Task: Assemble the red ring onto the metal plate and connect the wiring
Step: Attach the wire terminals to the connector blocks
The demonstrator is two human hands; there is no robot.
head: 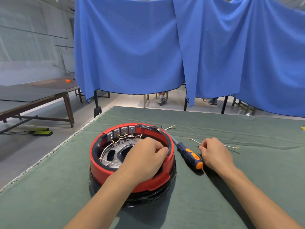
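The red ring (99,166) sits on a black-wrapped base on the green table, with the metal plate (113,156) inside it. White wires (125,138) with gold terminals run from grey connector blocks (122,130) at the ring's far side. My left hand (145,157) reaches into the ring, fingers curled and pinching something small at the right inner rim. My right hand (216,154) lies to the right of the ring and pinches the end of a loose wire (231,146) on the cloth.
A screwdriver (189,154) with a blue and orange handle lies between the ring and my right hand. More loose wires (170,127) lie behind it. The table's left edge (54,151) runs diagonally. Blue curtains (165,47) hang beyond the far edge.
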